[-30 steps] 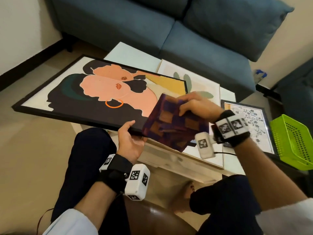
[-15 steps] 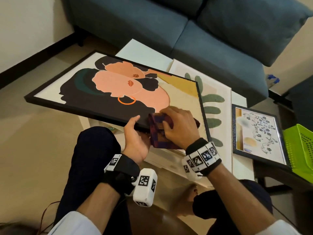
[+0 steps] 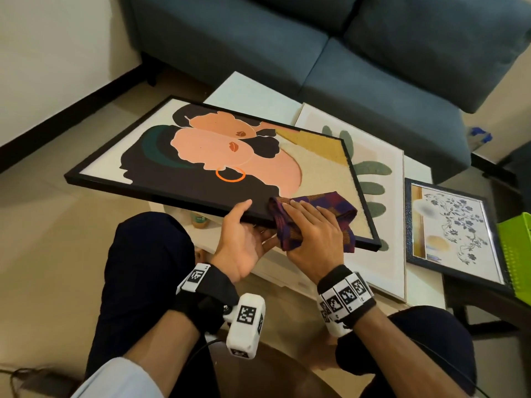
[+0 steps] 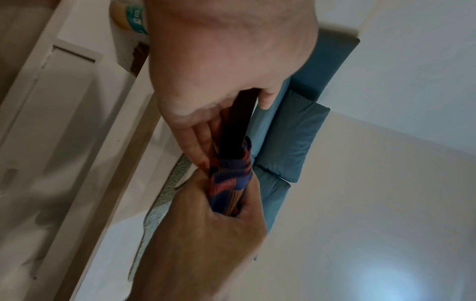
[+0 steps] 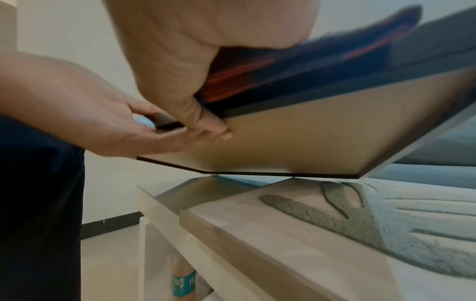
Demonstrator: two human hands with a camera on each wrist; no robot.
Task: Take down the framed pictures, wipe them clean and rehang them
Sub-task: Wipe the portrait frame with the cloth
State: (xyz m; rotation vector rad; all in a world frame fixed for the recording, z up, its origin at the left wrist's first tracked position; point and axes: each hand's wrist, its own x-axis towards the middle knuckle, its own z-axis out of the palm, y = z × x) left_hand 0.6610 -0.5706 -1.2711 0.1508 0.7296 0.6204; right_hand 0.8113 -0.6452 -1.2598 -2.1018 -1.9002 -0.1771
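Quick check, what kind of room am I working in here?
Most likely a home living room: a blue-grey sofa stands behind a low white coffee table, and framed pictures, such as the floral one, lie on it while the right hand wipes one.

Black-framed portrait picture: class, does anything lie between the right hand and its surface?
Yes. A purple checked cloth lies under the right hand, pressed on the black-framed portrait picture at its near edge. The left hand grips that edge directly, nothing between.
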